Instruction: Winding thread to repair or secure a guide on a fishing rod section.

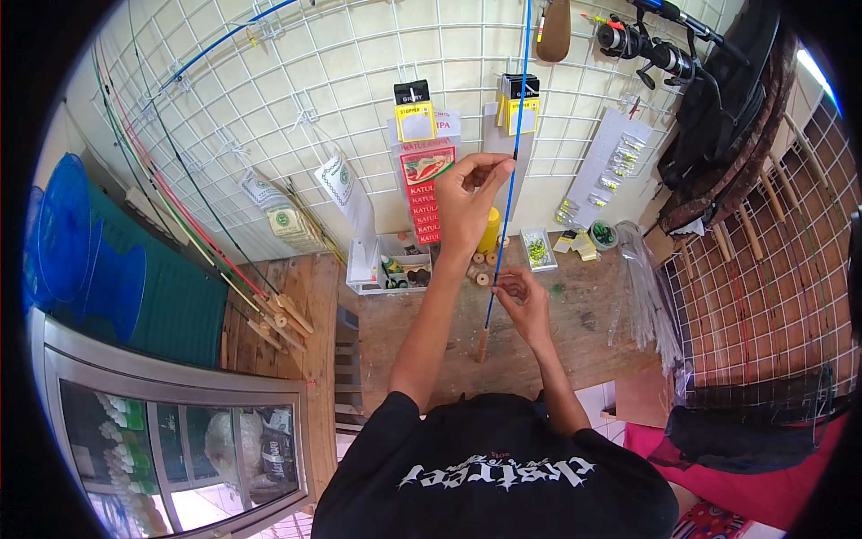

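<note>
A slim blue fishing rod (505, 220) runs upright before me, its light wooden grip (482, 345) low over the table. My left hand (467, 199) is raised, thumb and forefinger closed at a dark band on the rod. Lower down, my right hand (528, 305) pinches the rod just above the grip, with fingers bent. Whether either hand also holds a tiny part is too small to tell. Close behind the rod, small round wooden pieces (482, 279) lie on the table by a yellow cylinder (489, 232).
A worn wooden table (575, 332) spreads below my hands. On it stand a white divided box (391, 287) and a small tray of yellow-green bits (538, 249). A white wire grid (341, 63) carries hanging packets and a fishing reel (660, 52). A glass cabinet (180, 386) stands left.
</note>
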A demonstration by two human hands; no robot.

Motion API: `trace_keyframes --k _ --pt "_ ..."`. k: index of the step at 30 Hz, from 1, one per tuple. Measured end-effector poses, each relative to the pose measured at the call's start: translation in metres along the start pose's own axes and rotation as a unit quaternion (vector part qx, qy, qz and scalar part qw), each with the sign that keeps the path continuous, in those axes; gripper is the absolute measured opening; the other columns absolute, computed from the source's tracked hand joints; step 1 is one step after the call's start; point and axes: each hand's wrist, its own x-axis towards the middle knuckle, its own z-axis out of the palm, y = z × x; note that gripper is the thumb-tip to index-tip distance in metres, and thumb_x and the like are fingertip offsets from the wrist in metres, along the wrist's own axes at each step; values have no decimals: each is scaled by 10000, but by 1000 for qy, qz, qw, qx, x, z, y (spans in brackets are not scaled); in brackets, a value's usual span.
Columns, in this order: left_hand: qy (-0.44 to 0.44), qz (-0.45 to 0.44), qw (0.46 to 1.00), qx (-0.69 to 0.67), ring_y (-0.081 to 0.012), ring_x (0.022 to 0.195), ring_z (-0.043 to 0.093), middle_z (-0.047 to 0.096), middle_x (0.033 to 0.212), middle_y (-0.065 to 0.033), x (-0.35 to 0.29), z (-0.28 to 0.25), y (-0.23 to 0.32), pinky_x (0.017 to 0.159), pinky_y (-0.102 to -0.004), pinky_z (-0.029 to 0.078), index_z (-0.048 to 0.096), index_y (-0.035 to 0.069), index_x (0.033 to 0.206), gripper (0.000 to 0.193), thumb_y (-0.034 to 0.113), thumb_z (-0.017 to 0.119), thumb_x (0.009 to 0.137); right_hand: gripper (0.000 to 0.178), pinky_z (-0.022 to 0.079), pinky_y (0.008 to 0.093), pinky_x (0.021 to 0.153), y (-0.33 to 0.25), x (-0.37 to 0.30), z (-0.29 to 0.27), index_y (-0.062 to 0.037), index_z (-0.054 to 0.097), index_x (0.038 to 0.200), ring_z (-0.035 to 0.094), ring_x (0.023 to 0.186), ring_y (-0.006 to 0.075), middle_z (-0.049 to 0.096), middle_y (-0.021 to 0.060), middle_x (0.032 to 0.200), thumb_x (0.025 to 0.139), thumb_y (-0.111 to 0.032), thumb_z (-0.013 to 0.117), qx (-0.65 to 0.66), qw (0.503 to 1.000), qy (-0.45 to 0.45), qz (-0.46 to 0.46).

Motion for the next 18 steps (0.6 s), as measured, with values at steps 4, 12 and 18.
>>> trace_keyframes --k 4,12,18 --pt "-7 -9 997 -76 -75 828 594 677 910 -29 2 3 0 756 -215 448 693 -6 1006 200 100 720 838 291 539 285 766 0 0 0 8 596 1098 672 856 147 692 106 922 818 64 654 2 1000 -1 4" --pt "-60 -41 990 -118 -51 792 506 651 910 1 8 1 1 674 -218 365 675 4 1066 245 168 677 884 291 536 286 771 -2 0 0 13 590 1102 669 873 151 688 105 930 823 74 645 12 1000 -7 8" --pt "-78 -51 984 -153 -48 727 470 626 866 19 12 3 -5 656 -219 361 655 12 1018 196 168 654 900 291 531 282 769 1 0 0 11 590 1099 663 867 147 684 97 923 820 77 645 9 1000 -3 3"
